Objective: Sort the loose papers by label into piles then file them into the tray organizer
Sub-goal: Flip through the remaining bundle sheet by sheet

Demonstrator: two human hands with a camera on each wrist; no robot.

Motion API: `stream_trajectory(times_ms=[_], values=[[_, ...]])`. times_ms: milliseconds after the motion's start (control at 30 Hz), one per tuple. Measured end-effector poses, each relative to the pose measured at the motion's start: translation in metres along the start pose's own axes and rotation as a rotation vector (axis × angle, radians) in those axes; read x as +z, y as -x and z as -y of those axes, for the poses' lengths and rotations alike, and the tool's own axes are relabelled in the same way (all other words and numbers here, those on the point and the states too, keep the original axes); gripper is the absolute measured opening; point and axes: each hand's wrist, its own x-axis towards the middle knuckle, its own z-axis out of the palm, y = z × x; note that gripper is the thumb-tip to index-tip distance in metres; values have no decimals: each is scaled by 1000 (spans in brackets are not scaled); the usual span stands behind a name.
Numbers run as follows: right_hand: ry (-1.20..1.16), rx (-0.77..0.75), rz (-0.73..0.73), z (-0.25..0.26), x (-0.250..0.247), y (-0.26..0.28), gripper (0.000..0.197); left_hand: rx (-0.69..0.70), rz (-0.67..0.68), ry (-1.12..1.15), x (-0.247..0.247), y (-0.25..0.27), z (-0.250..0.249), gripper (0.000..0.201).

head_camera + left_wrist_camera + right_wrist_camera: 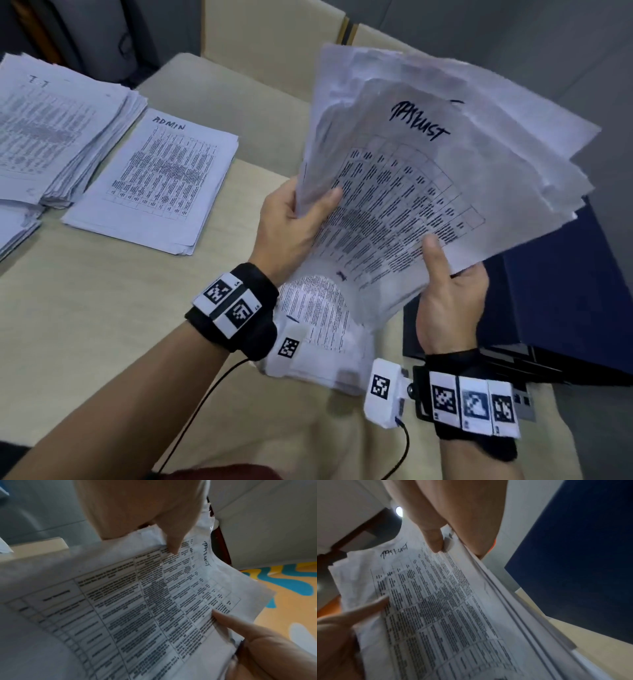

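I hold a thick, fanned stack of loose papers [428, 178] raised over the table. Its top sheet [137, 608] is a printed table with "TASKLIST" handwritten at the top. My left hand [298, 219] grips the stack's left edge, thumb on the front. My right hand [448, 294] grips the lower right edge, thumb pressed on the top sheet [436, 608]. The stack's lower end curls down toward the table. An "ADMIN" pile [157, 178] lies to the left. The dark blue tray organizer [565, 308] stands at the right, under the papers' far corner.
A taller sorted pile [51, 130] lies at the far left, its label unreadable, with another pile's corner [13, 226] below it. The beige table [102, 325] shows bare in front of the piles. Chair backs [274, 31] stand behind the table.
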Motion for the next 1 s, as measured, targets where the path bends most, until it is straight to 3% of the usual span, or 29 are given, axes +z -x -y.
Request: stream_trajectory(times_ms=[100,167,267,367,467,633,733,833,1000], values=[[19,41,51,0,-2,5,33,-28,-22,28,2,9,-1,52],[2,120,126,-11,-5,3,36,-45,-26,18,-2,11,2,60],[35,228,232,-34,-9,0,48,-77,57,-55,-7,4,12,50],[81,301,255,-49,-8,-9,25,-169,108,-175,-10,-4,22,41],[158,256,227,-51,-6,-22,9,-189,64,-233,-20,0,27,38],[5,208,178,-29,11,-34,20,-164,25,-386,-61,34,21,19],[-109,286,282,-25,42,-26,35,-172,-39,-483,-95,57,24,26],[-117,332,421,-31,83,4,36,-178,-181,-537,-139,82,22,39],[68,482,663,-71,131,66,49,-323,-327,-563,-238,136,20,20]])
